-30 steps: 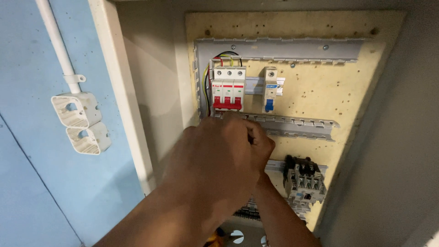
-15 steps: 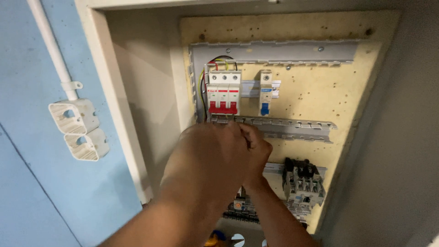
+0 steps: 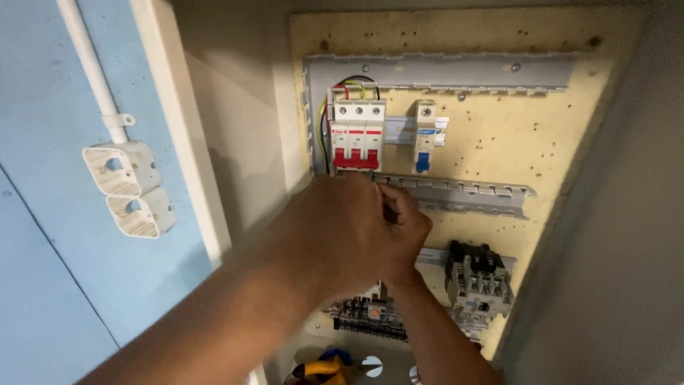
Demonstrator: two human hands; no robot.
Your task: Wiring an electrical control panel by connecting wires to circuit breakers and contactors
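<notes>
We count two hands, our left hand [image 3: 335,239] and our right hand [image 3: 406,224], pressed together at the centre of the view. At twelve o'clock from them sit two circuit breakers: one wide breaker with red levers [image 3: 357,135] and one narrow breaker with a blue lever [image 3: 425,137]. We count three grey slotted wiring ducts [image 3: 456,71] on one cream backboard [image 3: 513,142]. At four o'clock is one grey contactor [image 3: 477,285], and at six o'clock one smaller relay block [image 3: 370,314]. At nine o'clock, on the blue wall, two white junction boxes [image 3: 128,187] hang under one white conduit pipe [image 3: 89,68].
</notes>
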